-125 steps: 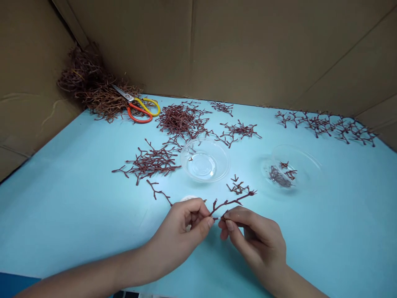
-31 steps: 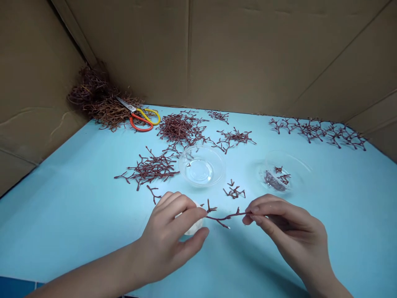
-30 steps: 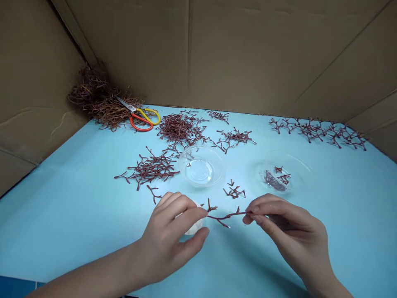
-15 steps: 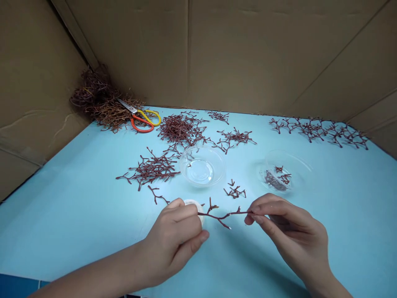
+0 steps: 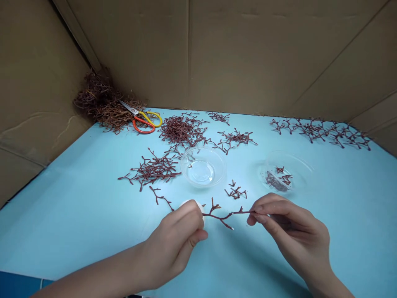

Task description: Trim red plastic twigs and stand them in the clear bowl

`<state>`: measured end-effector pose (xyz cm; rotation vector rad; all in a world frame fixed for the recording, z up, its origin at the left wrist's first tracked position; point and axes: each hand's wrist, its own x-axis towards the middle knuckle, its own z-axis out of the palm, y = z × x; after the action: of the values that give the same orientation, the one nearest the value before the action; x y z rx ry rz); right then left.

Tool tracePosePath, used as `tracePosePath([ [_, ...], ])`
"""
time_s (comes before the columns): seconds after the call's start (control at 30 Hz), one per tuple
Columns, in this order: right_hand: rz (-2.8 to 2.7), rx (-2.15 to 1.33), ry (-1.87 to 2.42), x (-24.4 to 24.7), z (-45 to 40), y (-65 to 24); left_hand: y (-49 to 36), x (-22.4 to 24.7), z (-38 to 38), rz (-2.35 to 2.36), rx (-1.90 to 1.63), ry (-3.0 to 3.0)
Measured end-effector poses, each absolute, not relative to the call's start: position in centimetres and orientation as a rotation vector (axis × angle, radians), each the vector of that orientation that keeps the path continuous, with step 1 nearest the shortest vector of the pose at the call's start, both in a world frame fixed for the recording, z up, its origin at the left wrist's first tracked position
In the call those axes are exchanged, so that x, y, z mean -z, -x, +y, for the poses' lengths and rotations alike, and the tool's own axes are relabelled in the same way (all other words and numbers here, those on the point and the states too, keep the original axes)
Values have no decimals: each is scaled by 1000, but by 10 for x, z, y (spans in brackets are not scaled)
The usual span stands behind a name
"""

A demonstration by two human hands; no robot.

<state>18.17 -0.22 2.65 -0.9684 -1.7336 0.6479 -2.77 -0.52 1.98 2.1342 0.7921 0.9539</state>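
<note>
Left hand (image 5: 173, 244) curled almost shut near the front edge of the light blue table (image 5: 77, 215), fingers (image 5: 189, 217) folded over a white rounded piece (image 5: 187, 203), mostly hidden, material unclear. Right hand (image 5: 294, 234) half open, thumb and forefinger pinching the thin end of a dark red branching sprig (image 5: 221, 215). Sprig lies level between the hands, raised off the table, thicker end at the left fingertips; cannot tell if the left hand grips it or only touches it. One side branch points up, another slants down to a pale tip.

Just beyond the hands, a small sprig cluster (image 5: 235, 192) and a single loose sprig (image 5: 159, 196). Toward mid-table, a clear bowl (image 5: 203, 153) holds what looks like water. To its right, a clear dish (image 5: 287, 159) holds a few sprigs. Larger sprig piles (image 5: 181, 130) (image 5: 151, 170) (image 5: 237, 137) lie around the bowl; a loose row of sprigs (image 5: 319, 133) follows the back edge toward the right corner. Back left corner: tangled heap of brown-red branches (image 5: 99, 105) against the cardboard walls (image 5: 248, 54), with orange- and yellow-handled scissors (image 5: 142, 123) lying at its edge.
</note>
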Motion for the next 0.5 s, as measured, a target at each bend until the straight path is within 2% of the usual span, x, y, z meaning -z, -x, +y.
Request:
tracePosePath([
  [0.5,-1738,-614,968,-28,-5,-182,27,-22,3,810,-905,-1815],
])
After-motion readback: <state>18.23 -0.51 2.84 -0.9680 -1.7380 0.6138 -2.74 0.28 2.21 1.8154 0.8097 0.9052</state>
